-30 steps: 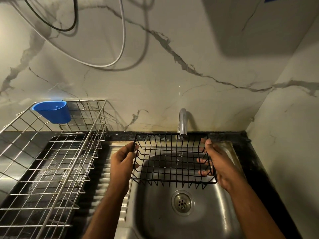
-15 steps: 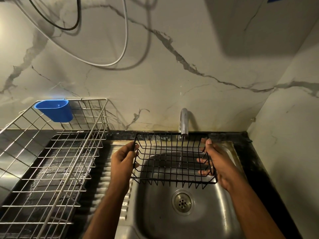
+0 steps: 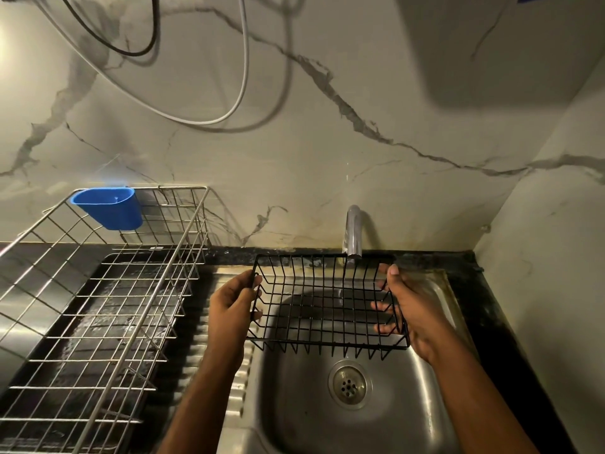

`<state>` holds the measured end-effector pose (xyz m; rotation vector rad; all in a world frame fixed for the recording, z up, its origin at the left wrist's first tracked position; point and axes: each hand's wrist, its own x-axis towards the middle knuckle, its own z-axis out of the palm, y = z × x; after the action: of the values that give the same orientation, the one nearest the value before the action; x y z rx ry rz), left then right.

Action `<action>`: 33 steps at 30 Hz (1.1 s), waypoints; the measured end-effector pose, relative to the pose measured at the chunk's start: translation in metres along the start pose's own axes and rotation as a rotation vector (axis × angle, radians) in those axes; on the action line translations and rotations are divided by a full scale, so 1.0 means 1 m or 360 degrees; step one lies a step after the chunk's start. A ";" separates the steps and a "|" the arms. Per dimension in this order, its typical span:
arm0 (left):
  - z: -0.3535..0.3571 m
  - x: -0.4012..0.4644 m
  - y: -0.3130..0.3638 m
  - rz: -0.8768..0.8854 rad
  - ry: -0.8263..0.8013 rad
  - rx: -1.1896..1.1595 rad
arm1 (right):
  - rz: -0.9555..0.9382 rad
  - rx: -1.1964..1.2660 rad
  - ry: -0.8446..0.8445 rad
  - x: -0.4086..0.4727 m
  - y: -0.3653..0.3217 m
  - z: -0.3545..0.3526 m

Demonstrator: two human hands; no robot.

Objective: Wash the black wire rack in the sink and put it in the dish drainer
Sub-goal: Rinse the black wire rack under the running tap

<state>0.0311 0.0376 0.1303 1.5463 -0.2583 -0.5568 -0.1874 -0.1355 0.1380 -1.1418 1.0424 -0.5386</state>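
both hands hold the black rack [image 3: 327, 303] over the sink [image 3: 422, 404], under the tap [image 3: 352, 231]. left hand [image 3: 230, 304] grips its left end, fingers curled round the wires. right hand [image 3: 411, 309] grips the right end, thumb on the top rim, fingers inside. rack is level, clear of the basin, above the drain [image 3: 349, 384]. drainer [image 3: 98, 306] sits on the bench at the sink's left edge, blue cup [image 3: 109, 208] hung on its back rim.

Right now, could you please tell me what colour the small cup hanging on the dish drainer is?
Blue; the cup shows best in the head view.
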 end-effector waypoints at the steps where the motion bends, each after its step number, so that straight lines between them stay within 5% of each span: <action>1: 0.000 0.000 0.001 0.0000 -0.0001 -0.0002 | 0.0000 0.0000 -0.0004 0.001 0.000 0.000; 33: -0.005 -0.002 0.005 0.0009 0.0060 -0.0057 | -0.0021 -0.0036 -0.0021 0.000 0.000 0.007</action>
<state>0.0329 0.0426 0.1352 1.5193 -0.2230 -0.5246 -0.1817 -0.1320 0.1386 -1.1711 1.0325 -0.5302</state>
